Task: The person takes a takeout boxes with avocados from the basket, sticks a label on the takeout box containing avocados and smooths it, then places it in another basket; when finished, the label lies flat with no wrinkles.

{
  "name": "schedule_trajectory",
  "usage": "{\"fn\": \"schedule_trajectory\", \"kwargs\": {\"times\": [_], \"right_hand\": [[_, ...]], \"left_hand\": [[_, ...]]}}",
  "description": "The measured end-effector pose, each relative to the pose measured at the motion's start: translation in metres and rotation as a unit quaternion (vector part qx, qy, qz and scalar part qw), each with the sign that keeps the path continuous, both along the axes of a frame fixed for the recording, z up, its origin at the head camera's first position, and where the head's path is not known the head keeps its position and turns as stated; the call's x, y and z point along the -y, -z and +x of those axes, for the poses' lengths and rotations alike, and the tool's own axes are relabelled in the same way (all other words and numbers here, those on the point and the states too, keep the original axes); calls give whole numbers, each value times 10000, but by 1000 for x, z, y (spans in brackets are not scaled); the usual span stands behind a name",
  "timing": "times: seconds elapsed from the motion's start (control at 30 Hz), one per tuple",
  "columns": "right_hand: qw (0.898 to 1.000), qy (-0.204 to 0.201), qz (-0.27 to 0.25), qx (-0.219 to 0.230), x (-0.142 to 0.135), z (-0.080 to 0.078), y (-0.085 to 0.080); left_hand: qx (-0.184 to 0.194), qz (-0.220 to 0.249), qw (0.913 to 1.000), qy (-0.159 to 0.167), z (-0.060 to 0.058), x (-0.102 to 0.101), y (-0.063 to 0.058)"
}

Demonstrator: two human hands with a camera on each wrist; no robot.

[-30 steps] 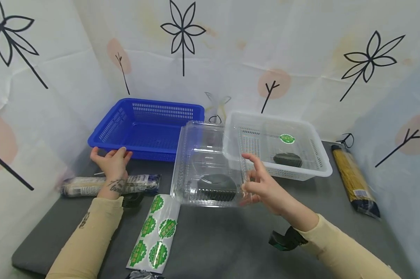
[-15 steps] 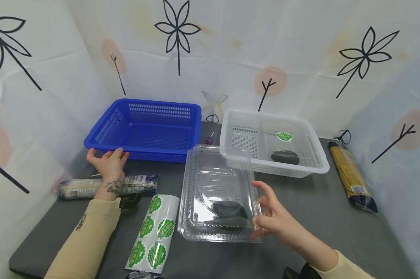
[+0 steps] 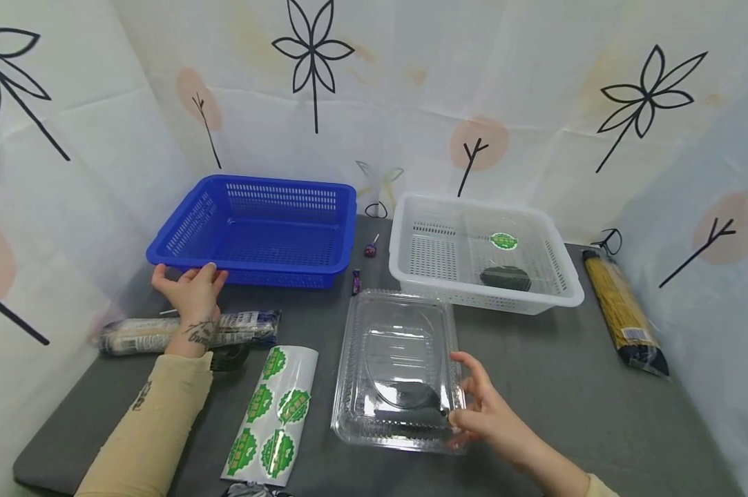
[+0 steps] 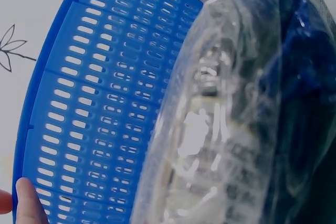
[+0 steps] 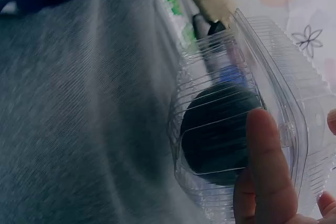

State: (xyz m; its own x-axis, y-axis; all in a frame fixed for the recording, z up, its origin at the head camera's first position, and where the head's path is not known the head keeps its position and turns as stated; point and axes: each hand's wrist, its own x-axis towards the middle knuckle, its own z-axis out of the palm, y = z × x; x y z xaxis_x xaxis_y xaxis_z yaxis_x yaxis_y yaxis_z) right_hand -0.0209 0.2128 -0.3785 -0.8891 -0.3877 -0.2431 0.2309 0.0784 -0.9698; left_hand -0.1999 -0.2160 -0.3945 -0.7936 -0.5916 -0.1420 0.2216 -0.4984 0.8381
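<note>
My right hand [image 3: 488, 417] grips the right edge of a clear plastic clamshell container [image 3: 405, 338], fingers on top and below its rim. Inside lies a dark, rounded object [image 5: 218, 135], too plain to identify. The container is low over the table's front middle; whether it touches the table I cannot tell. My left hand [image 3: 193, 293] pinches the near rim of a blue perforated basket [image 3: 286, 266], at its left part. In the left wrist view, fingertips [image 4: 26, 187] sit on either side of that rim.
A white basket [image 3: 423, 279] holds another clear container with a green sticker [image 3: 503, 241] and a dark object [image 3: 505, 278]. A sticker sheet [image 3: 271, 414], noodle packets [image 3: 249, 328], yellow noodles [image 3: 622, 300], a lollipop [image 3: 370, 249] and a small purple wrapper [image 3: 356, 281] lie around.
My right hand has brought the clear container nearer to me and lower, away from the baskets, uncovering the lollipop and the purple wrapper. My left hand stays on the blue basket's rim.
</note>
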Motion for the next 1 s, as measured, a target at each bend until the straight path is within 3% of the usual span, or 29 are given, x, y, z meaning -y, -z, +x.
{"fn": "schedule_trajectory", "kwargs": {"times": [0.17, 0.23, 0.27, 0.3, 0.33, 0.37, 0.43, 0.5, 0.57, 0.63, 0.73, 0.9, 1.0], "right_hand": [[9996, 211, 118, 111, 2, -7, 14], [9995, 257, 131, 129, 3, -10, 17], [9995, 266, 128, 133, 3, -11, 18], [9994, 278, 129, 130, 3, -13, 20], [9994, 294, 133, 121, 3, -14, 20], [9994, 308, 132, 118, 4, -15, 21], [9994, 315, 122, 115, 4, -18, 22], [9994, 283, 200, 78, 4, -20, 22], [9992, 252, 293, 49, 5, -22, 21], [9991, 223, 352, 13, 5, -23, 21], [9993, 169, 328, -56, 5, -24, 21], [9987, 45, 454, -229, 3, -25, 22], [9970, -33, 690, -346, -1, -25, 22]], "left_hand": [[141, -195, 9997, 69, 2, -5, 16], [127, -671, 9965, 485, 10, -13, 26], [142, -1026, 9910, 853, 16, -20, 29], [211, -1527, 9791, 1326, 25, -30, 29], [262, -2008, 9618, 1843, 36, -41, 26], [322, -2441, 9387, 2414, 47, -53, 22], [371, -3137, 8802, 3543, 71, -79, 13], [404, -3445, 8251, 4460, 91, -101, 6], [426, -3413, 7907, 5064, 104, -116, 6], [448, -3365, 7709, 5390, 113, -126, 7], [425, -3308, 7629, 5539, 120, -132, 10], [381, -3200, 7676, 5540, 123, -134, 11], [386, -3242, 7654, 5546, 124, -135, 9]]}}
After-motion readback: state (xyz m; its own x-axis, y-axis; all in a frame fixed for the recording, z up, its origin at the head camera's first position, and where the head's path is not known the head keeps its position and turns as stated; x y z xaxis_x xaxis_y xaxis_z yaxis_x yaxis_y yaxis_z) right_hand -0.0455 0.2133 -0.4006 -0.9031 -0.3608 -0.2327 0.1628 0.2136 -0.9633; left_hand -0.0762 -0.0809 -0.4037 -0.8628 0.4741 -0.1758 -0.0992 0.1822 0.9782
